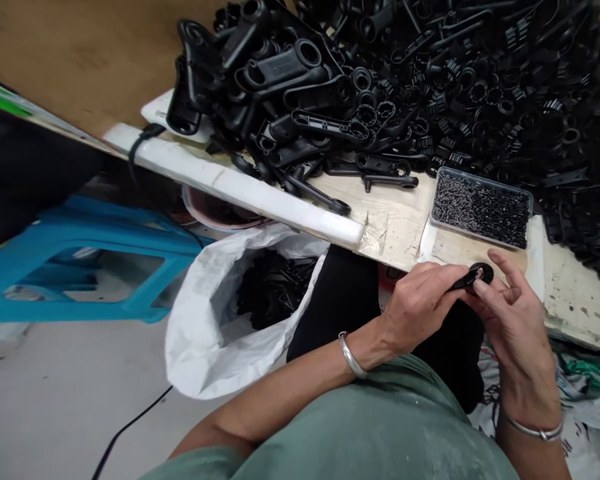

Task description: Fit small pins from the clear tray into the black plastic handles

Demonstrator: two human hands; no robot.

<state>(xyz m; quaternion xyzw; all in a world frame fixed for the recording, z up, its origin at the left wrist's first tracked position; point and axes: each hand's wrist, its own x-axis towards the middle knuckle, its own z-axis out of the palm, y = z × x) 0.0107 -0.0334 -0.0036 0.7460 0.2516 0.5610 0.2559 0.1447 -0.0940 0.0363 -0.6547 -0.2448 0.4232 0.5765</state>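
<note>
My left hand pinches the narrow end of a black plastic part with a round ring head, just off the table's front edge. At the ring end, my right hand grips the same part with its thumb against the ring; its index finger is lifted away. Some of its other fingers are hidden behind the part. Just beyond my hands, a clear plastic box holds many tiny dark metallic pieces that look like screws.
Black plastic arms and small ring-shaped parts are heaped along the table. A white strip edges it at left. Below stand a white sack of black parts and a blue stool. A cable crosses the floor.
</note>
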